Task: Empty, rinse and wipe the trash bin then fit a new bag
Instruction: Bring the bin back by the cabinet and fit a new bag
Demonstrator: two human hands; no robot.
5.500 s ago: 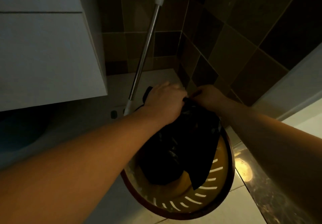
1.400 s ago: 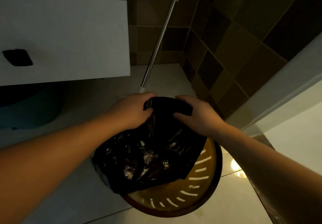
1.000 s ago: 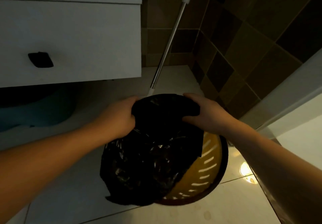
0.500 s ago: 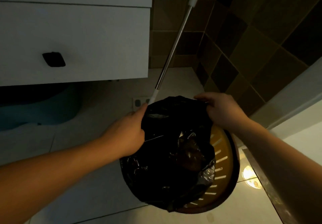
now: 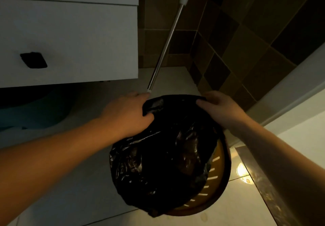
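A round yellow-brown slotted trash bin (image 5: pixel 217 178) stands on the pale tiled floor below me. A black plastic bag (image 5: pixel 163 157) is spread over most of its mouth, covering the left and far rim; only the right inner wall with its slots shows. My left hand (image 5: pixel 126 113) grips the bag's edge at the far left of the rim. My right hand (image 5: pixel 219 108) holds the bag's edge at the far right of the rim, fingers curled over it.
A white cabinet (image 5: pixel 70 37) with a dark handle recess hangs at upper left. A metal mop handle (image 5: pixel 167 39) leans in the tiled corner just behind the bin. A blue basin (image 5: pixel 33 108) sits under the cabinet. A dark threshold strip (image 5: pixel 263 187) runs at right.
The bag has been opened out from a bunch and stretched across the bin's mouth. Both hands have moved apart along the far rim, pulling the bag's edge over it.
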